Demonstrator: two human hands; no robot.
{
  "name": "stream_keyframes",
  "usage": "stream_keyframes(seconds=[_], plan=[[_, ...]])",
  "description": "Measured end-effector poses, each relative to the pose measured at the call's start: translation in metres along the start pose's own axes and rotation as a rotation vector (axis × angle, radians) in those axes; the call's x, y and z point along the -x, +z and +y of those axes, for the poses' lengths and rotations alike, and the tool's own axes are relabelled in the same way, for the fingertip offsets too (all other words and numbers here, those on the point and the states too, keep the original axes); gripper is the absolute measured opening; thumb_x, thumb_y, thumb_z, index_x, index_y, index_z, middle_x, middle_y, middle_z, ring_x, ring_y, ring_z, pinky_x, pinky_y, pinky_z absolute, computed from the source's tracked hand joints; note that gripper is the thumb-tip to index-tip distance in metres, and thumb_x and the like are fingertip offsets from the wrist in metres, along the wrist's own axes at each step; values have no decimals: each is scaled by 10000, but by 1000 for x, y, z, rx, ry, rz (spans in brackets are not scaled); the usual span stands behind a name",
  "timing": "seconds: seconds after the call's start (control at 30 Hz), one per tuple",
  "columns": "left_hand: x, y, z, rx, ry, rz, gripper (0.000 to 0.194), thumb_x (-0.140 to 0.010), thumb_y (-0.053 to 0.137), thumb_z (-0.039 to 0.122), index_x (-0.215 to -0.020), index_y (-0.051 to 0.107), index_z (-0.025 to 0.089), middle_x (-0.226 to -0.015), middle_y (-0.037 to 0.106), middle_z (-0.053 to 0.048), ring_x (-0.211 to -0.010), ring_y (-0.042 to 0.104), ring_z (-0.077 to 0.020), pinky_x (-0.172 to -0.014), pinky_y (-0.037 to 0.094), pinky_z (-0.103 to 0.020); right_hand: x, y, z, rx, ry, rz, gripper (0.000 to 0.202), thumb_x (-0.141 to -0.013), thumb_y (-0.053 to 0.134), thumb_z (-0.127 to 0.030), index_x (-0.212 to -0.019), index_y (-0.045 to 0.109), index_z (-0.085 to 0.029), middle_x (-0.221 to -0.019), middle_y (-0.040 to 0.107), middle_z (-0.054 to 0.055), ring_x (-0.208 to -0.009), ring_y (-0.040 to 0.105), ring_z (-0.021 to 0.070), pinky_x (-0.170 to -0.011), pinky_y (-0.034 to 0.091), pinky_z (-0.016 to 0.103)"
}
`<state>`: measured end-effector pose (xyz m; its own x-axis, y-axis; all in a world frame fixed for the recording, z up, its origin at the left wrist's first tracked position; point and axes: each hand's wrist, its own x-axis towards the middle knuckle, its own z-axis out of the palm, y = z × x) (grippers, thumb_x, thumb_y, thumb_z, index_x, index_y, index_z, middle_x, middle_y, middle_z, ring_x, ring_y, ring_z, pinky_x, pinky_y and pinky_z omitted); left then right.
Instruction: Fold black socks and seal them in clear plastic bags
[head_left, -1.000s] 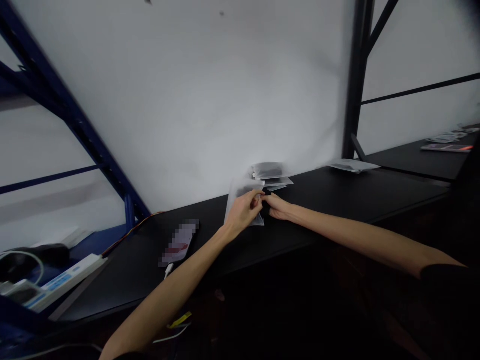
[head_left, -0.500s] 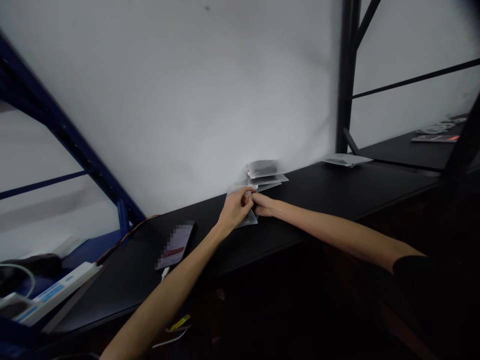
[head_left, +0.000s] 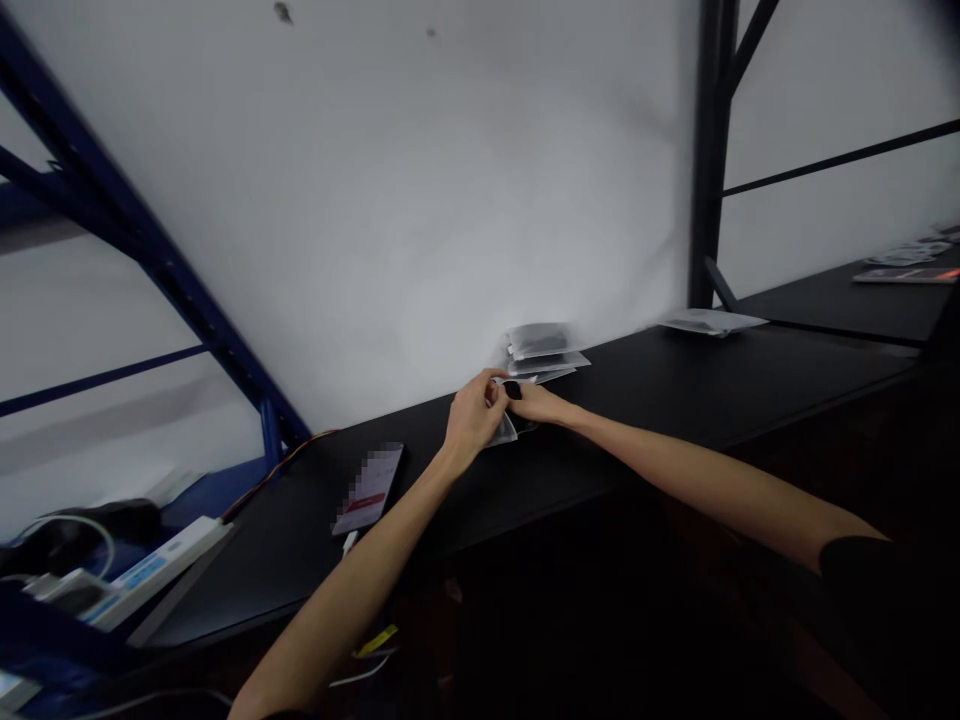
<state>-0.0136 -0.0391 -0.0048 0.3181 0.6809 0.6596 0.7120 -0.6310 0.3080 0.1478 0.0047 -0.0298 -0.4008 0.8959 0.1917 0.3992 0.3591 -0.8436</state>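
A pale wall (head_left: 420, 200) rises behind a long black tabletop (head_left: 637, 370). Against the wall lies a pile of translucent plastic pouches (head_left: 541, 340), the top one showing something dark inside; a lone pouch (head_left: 712, 321) lies well to the right. A smartphone (head_left: 371, 487) rests left of the hands. The left hand (head_left: 472, 412) pinches narrowly on a clear pouch (head_left: 502, 432) just in front of the pile, while the right hand (head_left: 541, 404) closes on a small black item (head_left: 513, 390) beside it. The pile looks filled and set down; the held pouch seems unfinished, though whether the item sits inside it, I cannot tell.
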Motion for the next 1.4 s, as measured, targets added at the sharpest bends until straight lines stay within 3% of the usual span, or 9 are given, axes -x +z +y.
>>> stream_keyframes(seconds=[0.1,0.3,0.37,0.47,0.57,0.67,0.77,1.0,1.4], plan=[[0,-2,1,-55,-10,-2,278,-937,538,192,-1188,642,255,-793,626,30,-732,589,-133,-697,420,-250,0,-2,-4,292,106,106,568,-879,556,-751,-885,696,-201,-844,695,133,-859,656,311,-674,507,363],[1,-6,1,-172,-43,-52,286,-948,549,212,-1217,624,272,-819,651,25,-749,605,-144,-659,377,-261,3,-33,-5,252,270,-254,932,-843,156,-946,-618,631,-177,-507,504,67,-498,489,170,-529,411,315],[1,-6,-1,-196,-64,-79,291,-949,549,213,-1226,616,274,-834,655,23,-753,609,-144,-651,375,-263,2,-46,1,215,234,-242,961,-849,96,-936,-599,629,-176,-494,481,55,-468,449,153,-522,385,313],[3,-4,-3,-222,-93,-102,286,-951,552,225,-1226,615,269,-928,663,-1,-825,628,-159,-678,417,-271,-3,-58,14,323,60,0,744,-1002,286,-732,-705,682,-177,-630,597,83,-562,536,177,-601,410,326],[5,0,-5,-243,-89,-105,272,-962,547,252,-1223,624,261,-1106,639,-47,-1014,631,-199,-776,484,-303,-7,-57,26,538,-145,207,198,-989,541,-312,-966,708,-207,-962,683,101,-803,620,220,-696,428,328],[8,7,-7,-267,-62,-123,313,-953,583,316,-1257,609,249,-1253,580,-82,-1206,562,-250,-916,510,-359,-7,-48,35,676,-291,213,374,-891,568,-100,-1228,648,-243,-1252,608,114,-945,622,242,-700,433,320],[11,13,-12,-312,-20,-201,423,-897,668,359,-1290,584,227,-1290,565,-92,-1243,531,-280,-1025,483,-417,-7,-40,40,713,-359,151,532,-846,579,-46,-1322,601,-281,-1321,571,94,-976,625,235,-691,437,302],[10,13,-23,-412,21,-354,358,-855,663,216,-1211,622,226,-1214,614,-86,-1173,562,-289,-1018,472,-421,-18,-33,48,714,-444,80,286,-846,581,-26,-1044,666,-213,-1082,648,62,-970,616,205,-784,437,281],[7,3,-25,-392,-22,-371,319,-815,558,50,-1075,626,223,-1100,634,-80,-1069,604,-254,-882,494,-362,-30,-27,59,530,-417,83,154,-883,639,-98,-1015,665,-171,-1013,649,74,-895,619,187,-843,473,302]])
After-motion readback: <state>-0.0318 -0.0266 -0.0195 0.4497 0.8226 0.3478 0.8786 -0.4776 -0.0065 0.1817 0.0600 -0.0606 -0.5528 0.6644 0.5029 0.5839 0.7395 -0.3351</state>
